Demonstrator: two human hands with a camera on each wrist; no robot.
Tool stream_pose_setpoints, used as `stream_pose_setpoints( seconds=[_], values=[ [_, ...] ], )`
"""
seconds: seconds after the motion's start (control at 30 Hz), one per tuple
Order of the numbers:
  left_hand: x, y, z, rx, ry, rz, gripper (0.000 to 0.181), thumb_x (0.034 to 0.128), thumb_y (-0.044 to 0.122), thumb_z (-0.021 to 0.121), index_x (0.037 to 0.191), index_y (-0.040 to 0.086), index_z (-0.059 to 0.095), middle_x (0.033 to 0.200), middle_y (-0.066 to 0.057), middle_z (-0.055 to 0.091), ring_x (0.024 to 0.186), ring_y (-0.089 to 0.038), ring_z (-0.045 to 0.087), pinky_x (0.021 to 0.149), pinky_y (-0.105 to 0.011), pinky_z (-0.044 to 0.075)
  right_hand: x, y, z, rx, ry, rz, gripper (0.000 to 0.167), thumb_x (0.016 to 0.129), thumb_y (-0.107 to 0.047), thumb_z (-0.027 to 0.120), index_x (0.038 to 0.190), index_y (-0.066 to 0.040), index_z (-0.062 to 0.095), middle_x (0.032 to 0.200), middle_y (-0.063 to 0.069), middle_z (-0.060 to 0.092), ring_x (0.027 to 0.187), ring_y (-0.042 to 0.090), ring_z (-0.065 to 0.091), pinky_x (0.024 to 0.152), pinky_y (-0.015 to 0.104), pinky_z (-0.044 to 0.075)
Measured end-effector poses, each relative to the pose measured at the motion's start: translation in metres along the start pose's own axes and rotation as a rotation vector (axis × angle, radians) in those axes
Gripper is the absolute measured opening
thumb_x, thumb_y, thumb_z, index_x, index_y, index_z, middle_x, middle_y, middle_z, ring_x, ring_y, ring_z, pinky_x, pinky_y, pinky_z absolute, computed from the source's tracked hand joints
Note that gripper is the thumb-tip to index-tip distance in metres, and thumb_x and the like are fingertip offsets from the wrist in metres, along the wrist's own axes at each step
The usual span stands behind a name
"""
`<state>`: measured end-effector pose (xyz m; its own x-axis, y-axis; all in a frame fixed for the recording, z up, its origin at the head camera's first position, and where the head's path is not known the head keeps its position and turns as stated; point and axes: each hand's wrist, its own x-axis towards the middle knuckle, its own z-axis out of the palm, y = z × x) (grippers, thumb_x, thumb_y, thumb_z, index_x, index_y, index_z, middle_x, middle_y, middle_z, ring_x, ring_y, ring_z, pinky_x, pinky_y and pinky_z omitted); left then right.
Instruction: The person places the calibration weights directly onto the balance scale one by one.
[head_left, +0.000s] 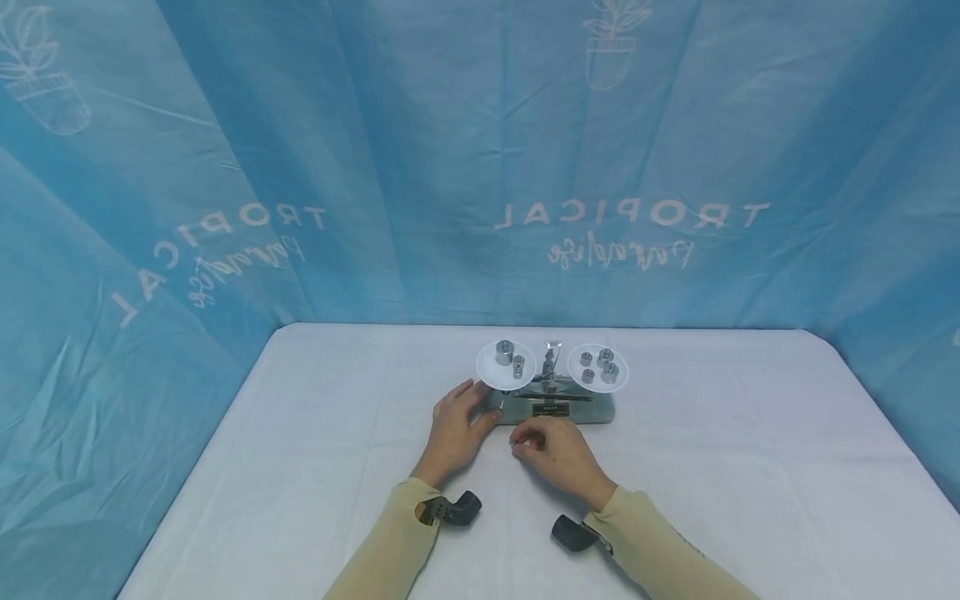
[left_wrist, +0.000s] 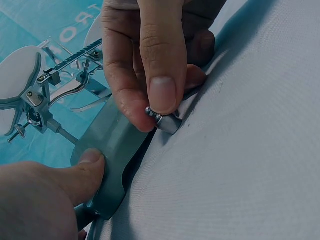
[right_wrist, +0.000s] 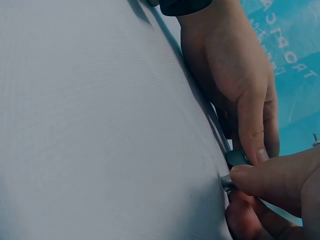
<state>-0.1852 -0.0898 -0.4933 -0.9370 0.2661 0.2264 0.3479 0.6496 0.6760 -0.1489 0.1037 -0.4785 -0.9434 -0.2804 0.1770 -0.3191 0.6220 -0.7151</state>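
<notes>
A balance scale with a grey-green base (head_left: 600,408) stands on the white-covered table. My left hand (head_left: 454,429) holds the base's left end, its thumb (left_wrist: 90,167) on the surface and its fingers on the far side. In front of the base my right hand (head_left: 558,454) pinches a small metal weight (left_wrist: 169,123) between thumb and fingers. The weight has a knob and sits at or just above the cloth; which, I cannot tell. On the left pan (head_left: 487,371) are a large weight (head_left: 505,352) and smaller ones. The right pan (head_left: 576,367) carries several weights (head_left: 611,372).
A white cloth (head_left: 300,467) covers the table around the scale. Blue curtains (head_left: 420,167) with printed lettering hang behind and at the sides. The pointer post (head_left: 549,362) rises between the pans. Each wrist wears a black camera (head_left: 573,533).
</notes>
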Motion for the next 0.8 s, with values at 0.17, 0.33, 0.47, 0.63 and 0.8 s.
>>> stream_pose_setpoints(
  seconds=[0.17,0.33,0.47,0.63,0.8],
  values=[
    [-0.0002,0.0006,-0.0009,-0.011,0.007,0.013,0.051,0.0962,0.026,0.066,0.143,0.008,0.056,0.146,-0.008,0.056,0.142,-0.037,0.039,0.117,-0.063,0.022,0.0,0.001,0.0014,-0.009,0.012,0.0,0.012,0.083,-0.008,0.079,0.088,-0.018,0.076,0.079,-0.013,0.066,0.071,0.004,0.055,0.067,0.026,0.049],
    [-0.0002,0.0002,-0.0004,-0.01,0.004,0.009,0.051,0.0966,0.027,0.066,0.144,0.008,0.055,0.146,-0.008,0.055,0.142,-0.037,0.039,0.117,-0.062,0.021,0.0,0.0021,0.0017,-0.018,0.013,0.004,0.012,0.083,-0.009,0.08,0.089,-0.019,0.076,0.079,-0.013,0.065,0.072,0.004,0.055,0.068,0.026,0.048],
    [-0.0005,-0.0001,-0.0004,-0.011,0.003,0.009,0.051,0.0964,0.026,0.066,0.143,0.008,0.056,0.146,-0.009,0.056,0.142,-0.037,0.039,0.117,-0.063,0.022,0.0001,0.0023,0.0013,-0.013,0.007,0.003,0.011,0.084,-0.01,0.08,0.089,-0.018,0.076,0.079,-0.013,0.065,0.072,0.005,0.055,0.068,0.026,0.049],
    [-0.0005,-0.0004,-0.0008,-0.001,0.0,0.012,0.05,0.0967,0.027,0.066,0.142,0.008,0.056,0.145,-0.009,0.056,0.141,-0.038,0.04,0.116,-0.063,0.023,-0.0005,0.0018,-0.0002,0.001,-0.007,-0.007,0.009,0.085,-0.011,0.079,0.09,-0.018,0.075,0.08,-0.012,0.065,0.073,0.004,0.055,0.068,0.026,0.049],
    [-0.0003,-0.0001,-0.0011,-0.007,-0.004,0.006,0.051,0.0967,0.027,0.066,0.143,0.009,0.056,0.146,-0.008,0.055,0.142,-0.036,0.039,0.118,-0.061,0.022,-0.0012,0.0014,-0.0021,0.021,0.0,-0.026,0.008,0.087,-0.011,0.078,0.09,-0.017,0.074,0.083,-0.011,0.066,0.075,0.004,0.056,0.07,0.027,0.05]
  ],
)
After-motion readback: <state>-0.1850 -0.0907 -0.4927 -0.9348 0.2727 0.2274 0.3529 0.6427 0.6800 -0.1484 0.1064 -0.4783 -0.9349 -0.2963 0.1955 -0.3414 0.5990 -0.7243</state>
